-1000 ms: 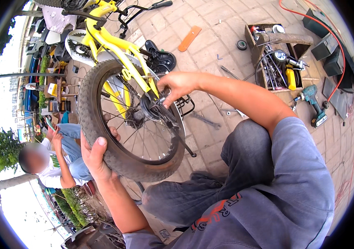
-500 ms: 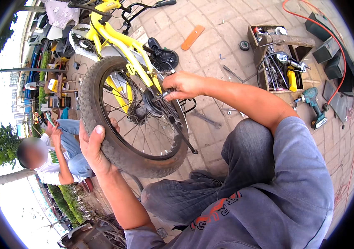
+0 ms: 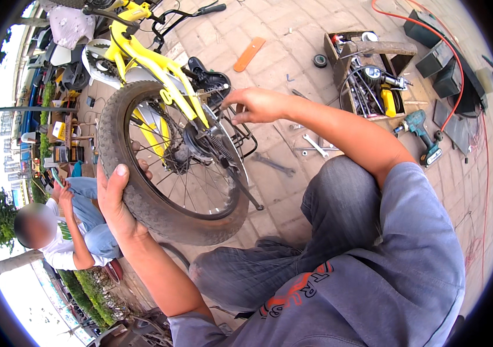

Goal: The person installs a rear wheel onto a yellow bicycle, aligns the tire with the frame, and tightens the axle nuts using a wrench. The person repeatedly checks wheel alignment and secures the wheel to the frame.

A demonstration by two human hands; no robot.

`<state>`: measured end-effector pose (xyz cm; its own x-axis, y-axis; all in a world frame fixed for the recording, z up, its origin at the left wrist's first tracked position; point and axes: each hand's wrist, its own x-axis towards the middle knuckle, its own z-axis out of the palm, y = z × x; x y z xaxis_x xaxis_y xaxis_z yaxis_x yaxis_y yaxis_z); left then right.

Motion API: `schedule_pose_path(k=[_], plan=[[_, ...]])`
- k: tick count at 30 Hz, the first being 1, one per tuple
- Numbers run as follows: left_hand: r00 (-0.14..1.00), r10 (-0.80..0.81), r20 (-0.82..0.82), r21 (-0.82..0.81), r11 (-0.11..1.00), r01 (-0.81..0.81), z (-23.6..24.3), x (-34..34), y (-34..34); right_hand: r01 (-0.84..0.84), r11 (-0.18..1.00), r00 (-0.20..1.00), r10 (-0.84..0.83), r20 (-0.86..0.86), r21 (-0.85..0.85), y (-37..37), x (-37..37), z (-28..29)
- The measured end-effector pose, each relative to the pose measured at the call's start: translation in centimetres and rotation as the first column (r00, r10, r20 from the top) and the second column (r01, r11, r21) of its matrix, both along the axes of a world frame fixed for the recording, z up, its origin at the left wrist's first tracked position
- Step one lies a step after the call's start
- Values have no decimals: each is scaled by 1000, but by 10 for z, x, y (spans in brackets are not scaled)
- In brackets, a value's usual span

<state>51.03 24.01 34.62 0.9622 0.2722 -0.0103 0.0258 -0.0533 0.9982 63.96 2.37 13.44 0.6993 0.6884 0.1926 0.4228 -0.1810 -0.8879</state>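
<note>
A yellow bicycle lies tipped on the paving, its wheel with a fat black tyre turned towards me. My left hand grips that tyre at its left side, thumb on the tread and fingertips showing inside the rim. Just right of the frame's end and the wheel hub, my right hand hangs with thumb and fingers apart and nothing visible between them. A dark coil spring and a black kickstand sit by the wheel. Beyond the hub is a black rack.
Spanners lie on the paving right of the wheel. Farther right stand a wooden toolbox and a teal cordless drill, with a red hose beyond. An orange strip lies ahead. Another person sits at left.
My right hand has come away from the frame's end near the hub, moving right, and its fingers have parted. My left hand keeps its hold on the tyre. The view has shifted slightly.
</note>
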Motion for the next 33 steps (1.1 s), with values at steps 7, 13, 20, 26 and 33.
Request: schedule_pose_path(k=[7, 13, 20, 26, 33], plan=[[998, -51, -24, -43, 998, 50, -2, 4, 3, 20, 925, 999, -3, 44, -379, -27, 10, -27], [1000, 14, -23, 16, 1000, -14, 0, 0, -1, -205, 897, 969, 129, -212, -392, -2, 1, -68], [1000, -6, -19, -62, 998, 5, -3, 2, 0, -164, 972, 501, -66, -863, -169, 53, -66, -104], [1000, -8, -29, -38, 999, 7, -2, 2, 2, 149, 989, 423, -69, -903, -5, 72, -82, -97], [999, -3, -42, -12, 1000, 2, -1, 3, 2, 154, 975, 654, -221, -723, -160, 81, -80, -94]])
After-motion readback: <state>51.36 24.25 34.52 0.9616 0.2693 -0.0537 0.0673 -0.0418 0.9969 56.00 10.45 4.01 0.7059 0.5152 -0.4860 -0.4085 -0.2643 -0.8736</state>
